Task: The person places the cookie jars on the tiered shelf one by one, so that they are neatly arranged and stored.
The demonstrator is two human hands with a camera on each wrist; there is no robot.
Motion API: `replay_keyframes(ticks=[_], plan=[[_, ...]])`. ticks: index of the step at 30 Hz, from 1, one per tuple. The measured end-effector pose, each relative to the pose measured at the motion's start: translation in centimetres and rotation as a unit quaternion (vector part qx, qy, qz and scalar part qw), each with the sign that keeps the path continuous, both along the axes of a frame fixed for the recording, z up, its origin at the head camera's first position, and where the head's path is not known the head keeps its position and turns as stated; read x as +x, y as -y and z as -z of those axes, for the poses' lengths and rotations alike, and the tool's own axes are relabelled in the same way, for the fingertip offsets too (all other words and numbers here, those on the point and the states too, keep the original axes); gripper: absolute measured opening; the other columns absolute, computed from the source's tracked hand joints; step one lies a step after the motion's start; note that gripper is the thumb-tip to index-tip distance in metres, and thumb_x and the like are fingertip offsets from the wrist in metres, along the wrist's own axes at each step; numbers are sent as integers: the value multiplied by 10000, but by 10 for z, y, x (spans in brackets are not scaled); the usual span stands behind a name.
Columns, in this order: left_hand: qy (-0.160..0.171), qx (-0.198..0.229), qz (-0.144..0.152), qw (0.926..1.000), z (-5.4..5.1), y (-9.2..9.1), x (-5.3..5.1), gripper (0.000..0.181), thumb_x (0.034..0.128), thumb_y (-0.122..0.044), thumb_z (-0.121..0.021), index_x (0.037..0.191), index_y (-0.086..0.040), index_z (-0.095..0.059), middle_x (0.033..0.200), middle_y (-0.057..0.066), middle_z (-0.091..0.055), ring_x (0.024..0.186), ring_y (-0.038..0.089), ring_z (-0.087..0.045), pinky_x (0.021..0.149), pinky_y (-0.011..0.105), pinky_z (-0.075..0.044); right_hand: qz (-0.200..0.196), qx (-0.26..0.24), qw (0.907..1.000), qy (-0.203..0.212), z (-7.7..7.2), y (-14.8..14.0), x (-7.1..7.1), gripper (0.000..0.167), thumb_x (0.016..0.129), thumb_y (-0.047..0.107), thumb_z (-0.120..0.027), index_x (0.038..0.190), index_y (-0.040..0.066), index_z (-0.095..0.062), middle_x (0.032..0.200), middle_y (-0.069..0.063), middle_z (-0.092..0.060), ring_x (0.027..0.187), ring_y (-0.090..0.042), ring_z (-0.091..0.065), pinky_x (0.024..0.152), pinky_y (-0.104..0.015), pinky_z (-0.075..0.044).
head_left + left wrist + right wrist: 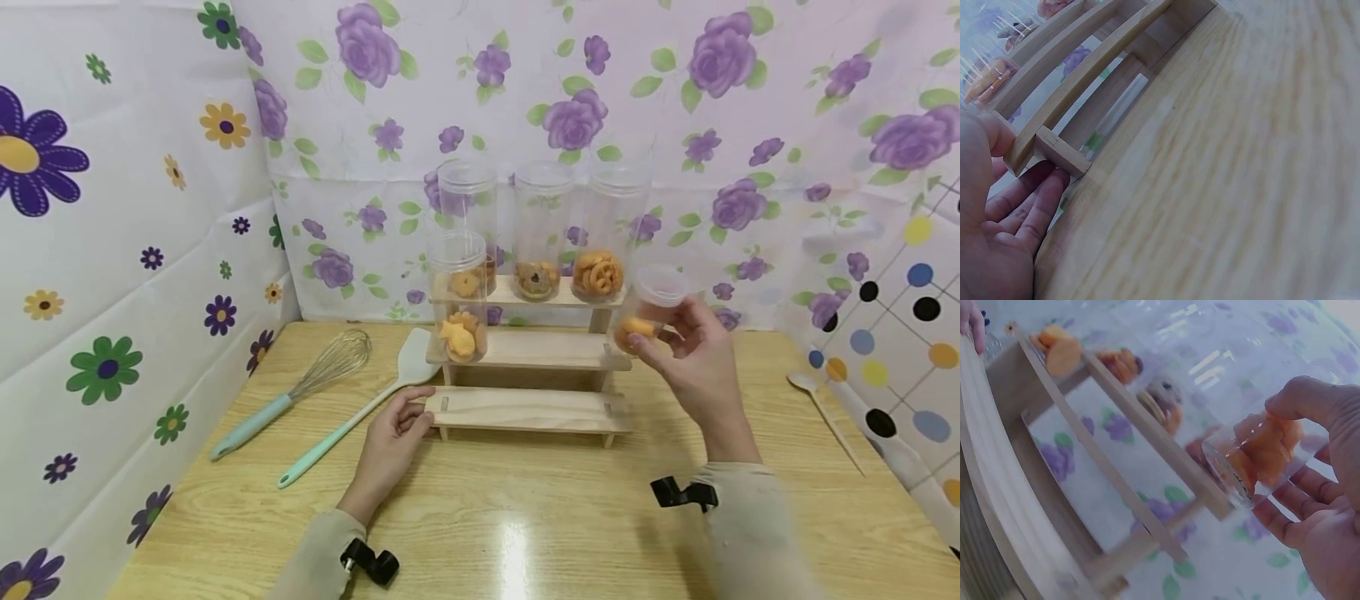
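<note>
A three-step wooden rack (525,408) stands on the table. My left hand (393,429) grips the left end of its lowest step; in the left wrist view the thumb lies at the board (1072,103) and the fingers touch the leg below. In the air right of the rack, my right hand (693,358) holds a clear plastic jar (652,308) with orange snacks (1266,450) at its bottom. Three clear jars stand on the top step: a left one (467,200), a middle one (542,233) and one with ring-shaped biscuits (598,273). Another jar (460,292) stands at the middle step's left end.
Left of the rack lie a whisk (300,392) with a pale blue handle and a white spatula (412,358) with a mint handle. A light-coloured spoon (825,412) lies at the table's right side. Flowered cloth (375,275) hangs behind.
</note>
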State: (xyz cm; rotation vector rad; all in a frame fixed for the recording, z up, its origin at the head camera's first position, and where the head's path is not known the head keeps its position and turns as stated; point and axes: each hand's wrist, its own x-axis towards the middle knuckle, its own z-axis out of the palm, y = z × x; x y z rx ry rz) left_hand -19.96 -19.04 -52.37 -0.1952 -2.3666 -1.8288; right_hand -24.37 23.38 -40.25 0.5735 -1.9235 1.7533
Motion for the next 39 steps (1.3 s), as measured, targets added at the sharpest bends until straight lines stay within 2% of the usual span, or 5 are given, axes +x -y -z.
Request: replay_keyframes(ticks=[6,14,19,28,39], plan=[[68,18,34,10000,1,0,1,359,1132,-166,-678,1482,-247,-688,1158,88,-796,1048,275,-758,904,311,-613,-254,215,9994,42,-3,39,-5,648,914,-128,-840,1505,23,-621,1339,-92,-692,1204,-159,-703,1009,-224,-574],[1,60,14,10000,-1,1,-1,352,1131,-164,-678,1471,-251,-695,1151,92,-799,1062,313,-753,905,314,-613,-394,491,9955,715,-1,82,-18,645,933,29,-908,1506,30,-612,1366,-166,-685,1245,-242,-691,1061,-270,-582],[-16,118,51,9999,1,1,-2,354,1127,-164,-689,1471,-244,-698,1145,104,-798,1068,319,-752,907,311,-616,-399,560,9929,972,6,101,-24,655,927,26,-913,1509,31,-611,1361,-195,-680,1274,-316,-682,1074,-332,-591],[-27,74,25,10000,0,0,0,355,1129,-149,-678,1469,-253,-698,1158,82,-803,1062,275,-757,901,305,-609,-223,694,9924,995,15,118,-28,620,923,76,-931,1474,48,-647,1324,-173,-702,1262,-334,-703,1077,-464,-602],[-12,-12,-11,10000,0,0,0,348,1129,-172,-683,1460,-278,-700,1171,72,-802,1075,239,-751,905,271,-592,-129,962,9891,1110,21,120,-29,579,969,140,-902,1482,75,-642,1331,-184,-687,1301,-311,-684,1118,-459,-577]])
